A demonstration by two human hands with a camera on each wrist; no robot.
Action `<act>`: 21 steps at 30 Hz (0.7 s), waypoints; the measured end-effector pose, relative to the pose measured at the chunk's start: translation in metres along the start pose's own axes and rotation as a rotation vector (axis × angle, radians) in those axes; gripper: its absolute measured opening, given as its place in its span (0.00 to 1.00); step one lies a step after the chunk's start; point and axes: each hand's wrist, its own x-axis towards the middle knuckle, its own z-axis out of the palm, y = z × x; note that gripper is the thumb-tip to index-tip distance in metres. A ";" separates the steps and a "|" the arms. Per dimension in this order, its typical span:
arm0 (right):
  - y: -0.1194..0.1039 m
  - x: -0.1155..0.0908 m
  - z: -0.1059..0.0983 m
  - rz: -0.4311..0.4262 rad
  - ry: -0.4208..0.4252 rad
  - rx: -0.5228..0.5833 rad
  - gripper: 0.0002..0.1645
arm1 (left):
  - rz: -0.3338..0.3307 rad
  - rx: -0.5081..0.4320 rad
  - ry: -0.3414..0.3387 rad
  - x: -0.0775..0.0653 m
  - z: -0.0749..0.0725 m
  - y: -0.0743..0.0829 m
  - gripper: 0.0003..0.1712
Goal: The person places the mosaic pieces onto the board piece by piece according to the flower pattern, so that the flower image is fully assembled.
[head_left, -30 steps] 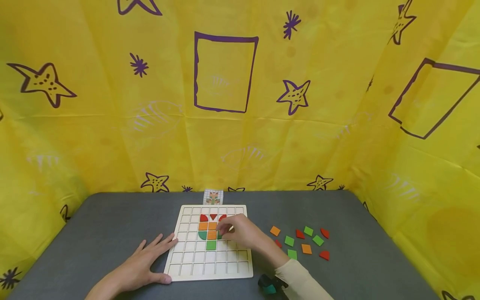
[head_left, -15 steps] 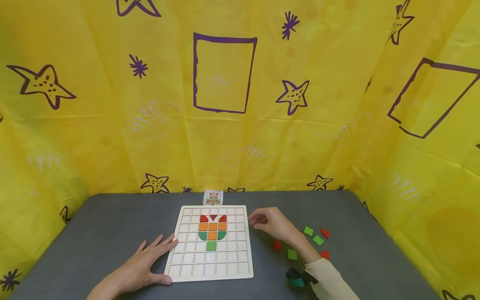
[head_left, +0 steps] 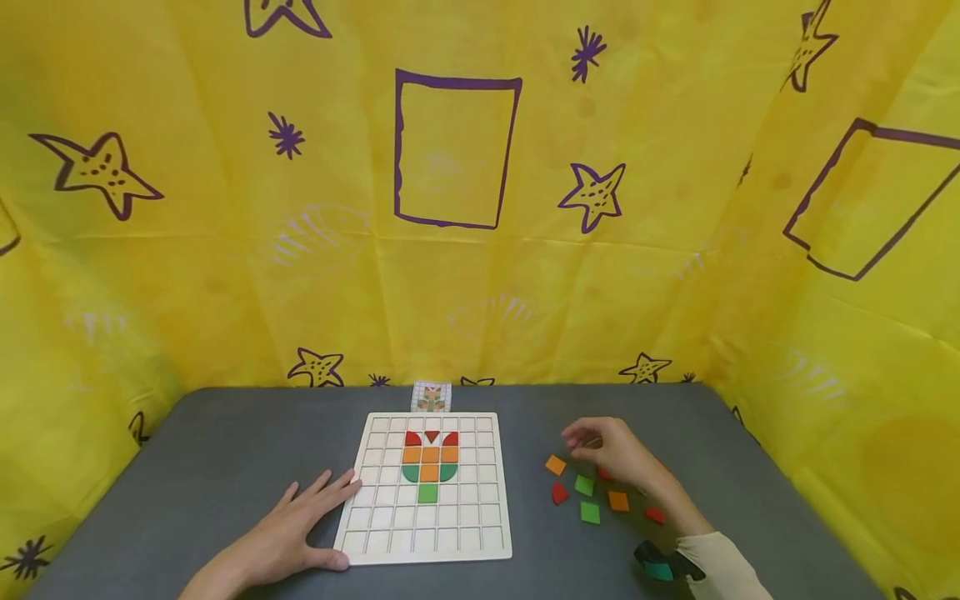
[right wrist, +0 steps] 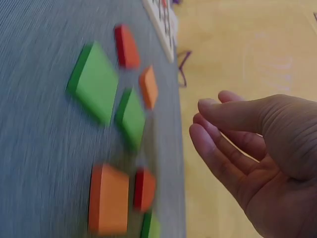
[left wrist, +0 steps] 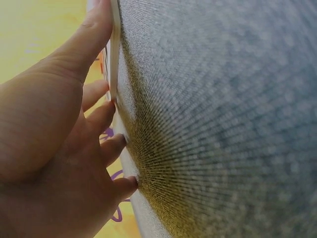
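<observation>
A white gridded board (head_left: 427,543) lies on the table, bearing a tulip-like pattern of red, orange and green tiles, with a light green square (head_left: 427,493) at its bottom. My left hand (head_left: 288,529) rests at the board's left edge, fingers spread and fingertips and thumb touching the rim; the left wrist view shows the thumb (left wrist: 91,37) along that edge. To the right, my right hand (head_left: 621,454) hovers above loose tiles, its fingers loosely bent with nothing between them. Below it lie an orange square (right wrist: 111,201) and a green square (right wrist: 95,84), and it partly hides some tiles.
A small printed card (head_left: 431,397) with a gridded picture lies just behind the board. Other loose tiles include a red piece (head_left: 559,493) and an orange square (head_left: 556,465). Yellow patterned cloth (head_left: 450,275) stands around the table's back and sides. A dark band (head_left: 663,565) circles the right wrist.
My right hand has left the board and moved right over the loose tiles. An orange square shows at the pattern's right, where the hand was. The left hand keeps its place.
</observation>
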 end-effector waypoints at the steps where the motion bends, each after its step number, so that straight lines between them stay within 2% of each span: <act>1: 0.003 -0.003 -0.003 0.005 0.001 -0.002 0.14 | -0.005 -0.003 -0.001 0.000 0.000 0.000 0.57; 8: 0.026 -0.024 -0.029 0.019 0.005 -0.025 0.16 | -0.035 -0.003 -0.007 0.001 0.001 0.000 0.58; 16: 0.049 -0.044 -0.050 -0.031 -0.005 -0.138 0.17 | -0.041 0.000 -0.006 0.002 0.000 0.002 0.58; 21: 0.063 -0.055 -0.059 0.001 -0.057 -0.097 0.20 | -0.042 0.001 -0.009 0.002 0.000 0.002 0.58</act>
